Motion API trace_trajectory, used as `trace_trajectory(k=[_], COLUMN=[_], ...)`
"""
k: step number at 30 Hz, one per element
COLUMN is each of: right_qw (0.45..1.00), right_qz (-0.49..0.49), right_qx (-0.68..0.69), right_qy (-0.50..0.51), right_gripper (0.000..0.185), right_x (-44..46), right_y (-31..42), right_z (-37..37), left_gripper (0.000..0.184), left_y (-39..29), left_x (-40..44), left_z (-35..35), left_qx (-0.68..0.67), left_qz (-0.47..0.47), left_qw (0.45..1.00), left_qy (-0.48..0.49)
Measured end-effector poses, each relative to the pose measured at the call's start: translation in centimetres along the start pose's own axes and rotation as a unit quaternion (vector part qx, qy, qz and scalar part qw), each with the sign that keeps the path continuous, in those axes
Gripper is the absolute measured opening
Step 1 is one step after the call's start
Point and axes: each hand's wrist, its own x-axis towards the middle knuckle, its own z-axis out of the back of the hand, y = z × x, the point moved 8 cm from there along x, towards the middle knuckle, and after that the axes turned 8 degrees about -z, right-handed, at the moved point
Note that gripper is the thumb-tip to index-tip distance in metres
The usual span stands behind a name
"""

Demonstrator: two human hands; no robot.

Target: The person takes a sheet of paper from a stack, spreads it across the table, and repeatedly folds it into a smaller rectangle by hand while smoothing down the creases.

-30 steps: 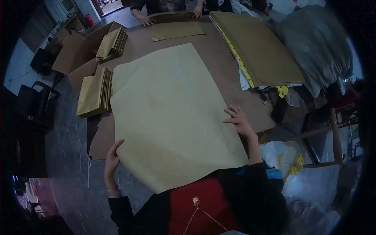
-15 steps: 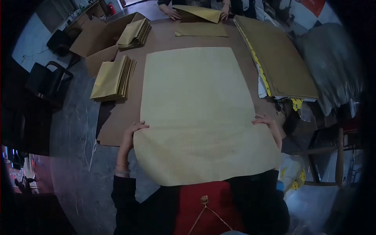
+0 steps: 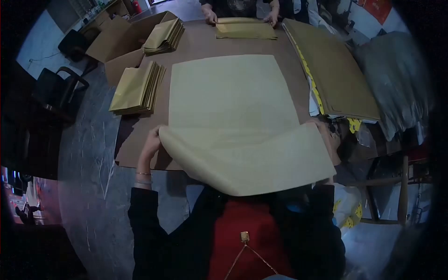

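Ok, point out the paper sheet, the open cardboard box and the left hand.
Pale paper sheet [image 3: 231, 93], head view, flat far half.
Open cardboard box [image 3: 122, 70], head view, near side.
Left hand [image 3: 152, 140], head view, hand's middle.

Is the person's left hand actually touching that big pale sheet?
Touching. In the head view, the left hand grasps the raised left edge of the big pale sheet.

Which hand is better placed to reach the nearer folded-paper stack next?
Left, likely. The nearer folded-paper stack sits beyond the left hand, on the same side, though that hand grips the large sheet. The right hand, partly hidden, is at the sheet's opposite edge.
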Motion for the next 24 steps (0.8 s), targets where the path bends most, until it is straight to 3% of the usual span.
trace_trajectory(k=[3, 5, 8, 10, 12, 13, 14, 17, 21, 22, 23, 24], right_qw=[0.999, 0.996, 0.987, 0.976, 0.954, 0.944, 0.955, 0.957, 0.973, 0.988, 0.988, 0.995], right_qz=[0.005, 0.007, 0.0, -0.007, 0.0, 0.06, -0.053, -0.031, -0.007, -0.036, -0.033, -0.012], right_qx=[-0.026, -0.066, -0.141, -0.191, -0.271, -0.291, -0.263, -0.258, -0.201, -0.117, -0.12, 0.006], right_qy=[-0.027, -0.051, -0.083, -0.104, -0.126, -0.141, -0.128, -0.131, -0.115, -0.092, -0.089, -0.099], right_gripper=[0.026, 0.027, 0.029, 0.031, 0.039, 0.043, 0.045, 0.051, 0.043, 0.042, 0.042, 0.042], right_x=[2.4, 4.0, 5.8, 7.0, 9.6, 10.0, 10.8, 11.3, 8.7, 9.2, 9.1, 6.6], right_y=[2.6, 4.4, 5.9, 5.2, 2.5, 2.6, 0.3, -0.2, 2.1, 0.8, 0.0, 1.4], right_z=[-0.8, -2.1, -4.2, -4.3, -3.0, -3.2, -2.2, -2.1, -3.0, -3.0, -2.7, -2.9], left_gripper=[0.024, 0.024, 0.027, 0.03, 0.035, 0.036, 0.037, 0.038, 0.033, 0.031, 0.028, 0.023], left_y=[0.5, 0.8, 4.2, 5.9, 5.3, 4.3, 3.8, 7.6, 5.9, 6.7, 7.3, 6.1], left_x=[1.8, 2.5, 3.4, 2.8, 2.7, 2.4, 1.9, 1.3, -0.4, -0.4, -0.4, -0.8], left_z=[0.2, -0.1, -0.2, 0.1, -0.3, -0.1, 0.2, 0.8, 0.5, 0.3, 0.3, -0.1], left_qx=[-0.085, -0.049, -0.114, -0.002, 0.003, 0.036, 0.071, 0.013, 0.003, 0.015, 0.027, -0.015], left_qz=[0.118, 0.161, 0.11, 0.233, 0.233, 0.237, 0.243, 0.194, 0.159, 0.151, 0.142, 0.139], left_qw=[0.987, 0.983, 0.985, 0.967, 0.964, 0.96, 0.954, 0.97, 0.976, 0.979, 0.981, 0.977], left_qy=[-0.065, -0.071, -0.071, -0.106, -0.128, -0.142, -0.158, -0.148, -0.152, -0.139, -0.128, -0.161])
